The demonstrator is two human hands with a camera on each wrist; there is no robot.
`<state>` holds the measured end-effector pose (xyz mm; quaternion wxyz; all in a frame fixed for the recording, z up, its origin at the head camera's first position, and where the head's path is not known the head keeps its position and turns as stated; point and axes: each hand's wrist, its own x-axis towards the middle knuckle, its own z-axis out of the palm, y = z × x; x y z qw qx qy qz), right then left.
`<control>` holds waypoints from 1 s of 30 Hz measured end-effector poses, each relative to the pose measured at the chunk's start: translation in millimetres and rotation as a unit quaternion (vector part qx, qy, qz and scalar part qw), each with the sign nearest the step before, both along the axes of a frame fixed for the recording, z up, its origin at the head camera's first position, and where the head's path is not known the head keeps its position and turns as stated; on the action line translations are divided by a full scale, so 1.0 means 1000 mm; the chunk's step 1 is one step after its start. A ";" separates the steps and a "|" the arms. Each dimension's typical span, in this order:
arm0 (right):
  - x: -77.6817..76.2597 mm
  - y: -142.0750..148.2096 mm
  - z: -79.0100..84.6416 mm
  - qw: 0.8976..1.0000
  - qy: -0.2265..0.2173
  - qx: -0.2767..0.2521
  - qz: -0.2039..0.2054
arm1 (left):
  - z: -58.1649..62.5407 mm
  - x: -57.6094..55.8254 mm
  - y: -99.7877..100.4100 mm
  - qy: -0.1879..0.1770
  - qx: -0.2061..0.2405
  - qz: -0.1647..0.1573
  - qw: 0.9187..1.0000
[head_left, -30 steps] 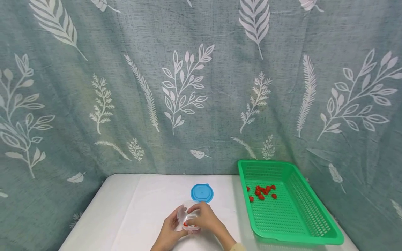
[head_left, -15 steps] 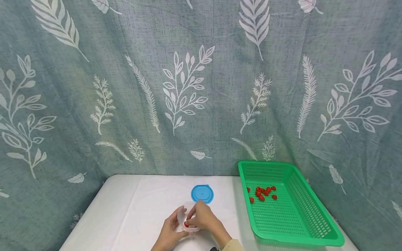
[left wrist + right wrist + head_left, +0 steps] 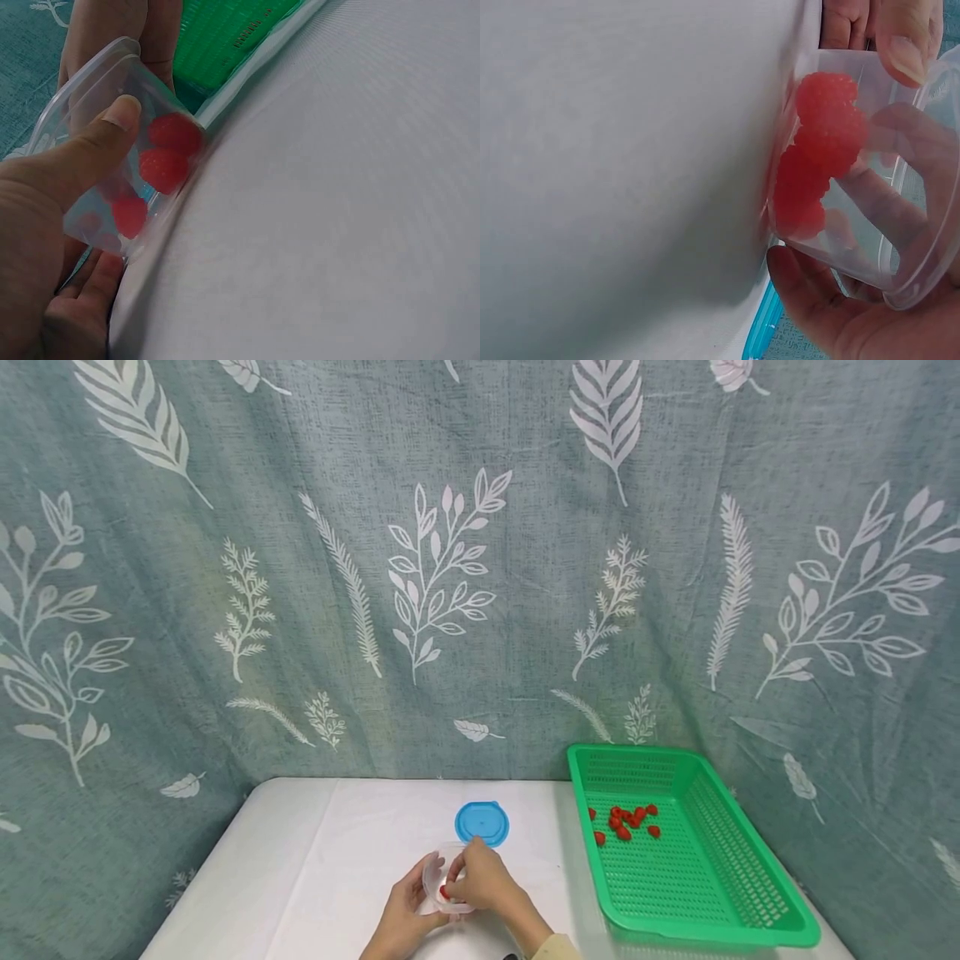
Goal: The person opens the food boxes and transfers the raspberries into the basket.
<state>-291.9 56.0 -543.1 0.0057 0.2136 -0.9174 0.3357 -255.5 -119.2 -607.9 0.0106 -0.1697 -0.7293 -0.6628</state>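
My left hand holds a clear plastic cup-like container, tilted on the white table, its thumb on the near wall and fingertips at the far rim. My right hand reaches into the opening. Through the clear wall in the right wrist view, two of its fingertips sit either side of a red raspberry, pinching it. Another raspberry lies beside it along the base. From the left wrist view several raspberries show inside, behind the left thumb.
A blue lid lies flat just beyond the container. To the right stands a green perforated basket with several raspberries in its left part. A leaf-patterned curtain hangs behind the white table.
The right hand's fingers were spread inside the container a second ago and have come together around a raspberry. That raspberry has shifted slightly upward in the last half second. The left hand stays put.
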 end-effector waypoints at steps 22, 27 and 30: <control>0.002 -0.011 -0.001 0.996 0.060 0.043 -0.053 | -0.001 -0.002 0.001 0.005 -0.003 0.005 1.000; 0.002 -0.011 -0.002 0.996 0.055 0.039 -0.056 | 0.000 -0.001 0.001 -0.008 0.005 0.006 1.000; 0.001 -0.010 -0.003 0.996 0.054 0.044 -0.048 | 0.002 -0.001 0.000 -0.016 0.004 0.006 1.000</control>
